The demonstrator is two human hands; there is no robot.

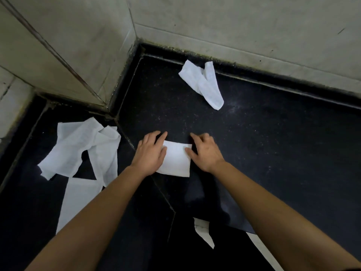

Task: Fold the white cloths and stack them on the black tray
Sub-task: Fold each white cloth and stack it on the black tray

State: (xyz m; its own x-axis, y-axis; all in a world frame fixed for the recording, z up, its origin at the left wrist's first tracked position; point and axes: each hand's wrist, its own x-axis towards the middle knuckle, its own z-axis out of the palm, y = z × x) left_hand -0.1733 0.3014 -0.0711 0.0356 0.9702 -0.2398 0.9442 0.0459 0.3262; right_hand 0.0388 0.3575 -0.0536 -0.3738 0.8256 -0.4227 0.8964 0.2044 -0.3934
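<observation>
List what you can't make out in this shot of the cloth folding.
- Head view, folded cloth: left edge under the left hand, far right corner under the right hand.
- Flat cloth's near end, hidden behind the left forearm.
- Black tray: indistinguishable from the dark surface.
- White scrap between the arms: cloth or not, unclear.

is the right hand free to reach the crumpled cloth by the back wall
Probably yes: only bare black surface lies between the right hand, now touching the folded cloth, and that crumpled cloth.
</observation>
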